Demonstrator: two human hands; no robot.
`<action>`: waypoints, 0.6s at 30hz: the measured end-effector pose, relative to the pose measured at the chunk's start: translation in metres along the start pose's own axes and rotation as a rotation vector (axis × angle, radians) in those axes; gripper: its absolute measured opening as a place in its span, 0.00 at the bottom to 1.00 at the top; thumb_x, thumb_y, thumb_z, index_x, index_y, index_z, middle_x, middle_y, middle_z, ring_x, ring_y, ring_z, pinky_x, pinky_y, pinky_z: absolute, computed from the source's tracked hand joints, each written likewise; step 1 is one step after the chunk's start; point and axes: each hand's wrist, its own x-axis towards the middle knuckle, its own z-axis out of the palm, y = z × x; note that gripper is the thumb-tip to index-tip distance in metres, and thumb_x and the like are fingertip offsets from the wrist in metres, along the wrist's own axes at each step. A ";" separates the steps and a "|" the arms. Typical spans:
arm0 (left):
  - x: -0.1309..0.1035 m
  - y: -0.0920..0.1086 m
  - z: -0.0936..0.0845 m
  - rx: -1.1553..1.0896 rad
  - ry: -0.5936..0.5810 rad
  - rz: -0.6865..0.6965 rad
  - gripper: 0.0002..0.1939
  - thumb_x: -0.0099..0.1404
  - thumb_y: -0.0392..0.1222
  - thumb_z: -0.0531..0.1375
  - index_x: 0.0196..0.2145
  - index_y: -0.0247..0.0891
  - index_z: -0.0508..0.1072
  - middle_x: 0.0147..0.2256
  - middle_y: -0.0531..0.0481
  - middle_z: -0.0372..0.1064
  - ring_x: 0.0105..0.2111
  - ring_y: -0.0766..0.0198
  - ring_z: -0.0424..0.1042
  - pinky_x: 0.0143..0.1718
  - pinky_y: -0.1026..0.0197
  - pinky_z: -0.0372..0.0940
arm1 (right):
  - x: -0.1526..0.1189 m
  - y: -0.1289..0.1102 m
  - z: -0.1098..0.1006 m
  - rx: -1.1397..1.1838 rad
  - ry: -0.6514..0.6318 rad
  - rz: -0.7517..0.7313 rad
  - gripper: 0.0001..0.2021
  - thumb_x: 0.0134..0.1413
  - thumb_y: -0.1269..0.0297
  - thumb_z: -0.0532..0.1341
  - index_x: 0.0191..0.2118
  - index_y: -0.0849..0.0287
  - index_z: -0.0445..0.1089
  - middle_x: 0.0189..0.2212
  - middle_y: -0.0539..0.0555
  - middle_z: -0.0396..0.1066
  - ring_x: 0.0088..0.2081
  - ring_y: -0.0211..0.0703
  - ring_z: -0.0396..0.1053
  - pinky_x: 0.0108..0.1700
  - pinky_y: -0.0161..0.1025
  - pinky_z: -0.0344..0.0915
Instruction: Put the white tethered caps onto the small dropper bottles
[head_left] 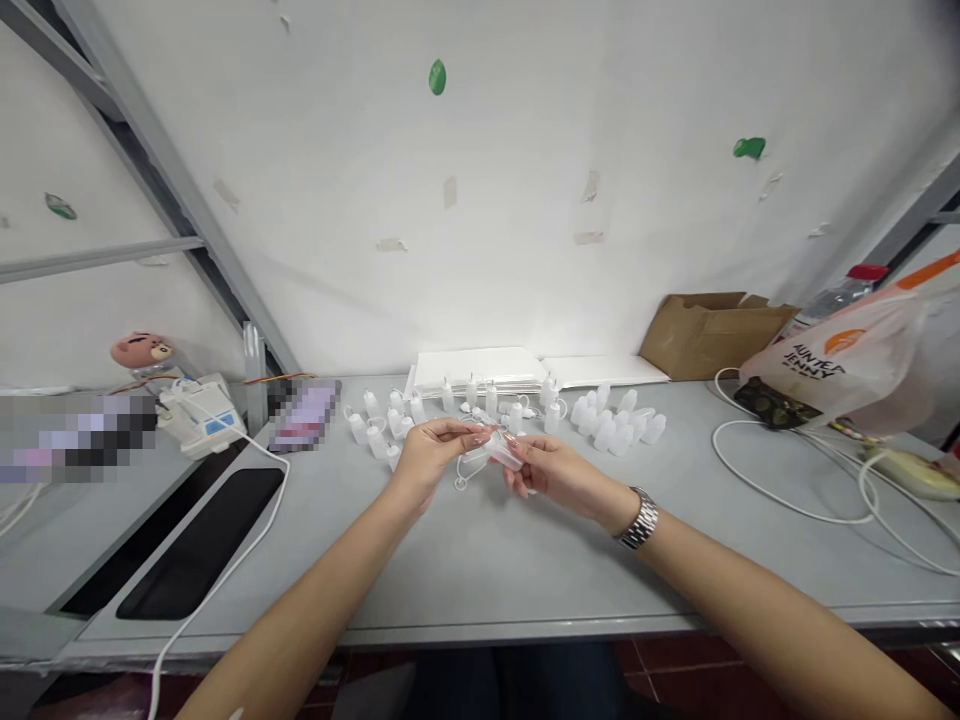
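Observation:
Over the middle of the grey table, my right hand [544,465] is closed round a small translucent bottle [506,453], which lies tilted between the fingers. My left hand [442,455] pinches at the bottle's upper end, where a thin white cap strap with a ring [460,484] hangs down. The fingers hide part of the cap. Behind the hands stand several capped bottles [516,418], some with looped straps. To their right is a cluster of bottles without visible straps [621,425].
White sheets [480,370] lie by the wall. A cardboard box [709,335], plastic bag [840,350] and cable [787,515] are at the right. At the left are a black mat [202,540], a power strip [202,415] and a blurred phone-like object [306,415].

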 end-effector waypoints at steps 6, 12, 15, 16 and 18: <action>0.001 -0.004 0.000 0.000 0.043 0.015 0.15 0.45 0.42 0.67 0.32 0.36 0.75 0.33 0.45 0.76 0.40 0.55 0.72 0.47 0.52 0.61 | 0.000 0.003 0.003 -0.204 0.147 -0.150 0.13 0.44 0.56 0.64 0.28 0.60 0.63 0.22 0.49 0.67 0.21 0.33 0.62 0.25 0.34 0.55; 0.001 0.001 -0.002 -0.017 -0.080 -0.019 0.20 0.45 0.40 0.68 0.38 0.36 0.74 0.30 0.45 0.76 0.42 0.55 0.71 0.48 0.53 0.60 | -0.002 0.005 0.002 0.279 -0.159 0.036 0.11 0.51 0.59 0.59 0.28 0.63 0.67 0.15 0.44 0.55 0.16 0.27 0.45 0.25 0.33 0.51; 0.000 0.002 0.000 -0.012 -0.129 -0.038 0.18 0.44 0.39 0.68 0.36 0.36 0.75 0.30 0.45 0.76 0.39 0.55 0.73 0.48 0.52 0.60 | -0.002 0.008 0.002 0.349 -0.205 0.128 0.11 0.53 0.61 0.55 0.28 0.63 0.68 0.12 0.43 0.52 0.15 0.27 0.39 0.24 0.32 0.50; 0.000 0.001 0.001 -0.011 -0.135 -0.042 0.17 0.44 0.39 0.68 0.34 0.36 0.75 0.31 0.45 0.76 0.39 0.55 0.73 0.47 0.52 0.61 | -0.001 0.009 0.002 0.341 -0.197 0.137 0.11 0.54 0.62 0.54 0.27 0.63 0.67 0.12 0.43 0.51 0.15 0.27 0.38 0.24 0.33 0.50; -0.001 -0.001 0.003 -0.013 -0.126 -0.047 0.15 0.44 0.40 0.68 0.32 0.36 0.76 0.33 0.45 0.76 0.39 0.54 0.73 0.47 0.51 0.61 | 0.000 0.010 0.002 0.302 -0.141 0.115 0.12 0.54 0.62 0.53 0.26 0.62 0.67 0.10 0.43 0.52 0.14 0.28 0.40 0.25 0.33 0.52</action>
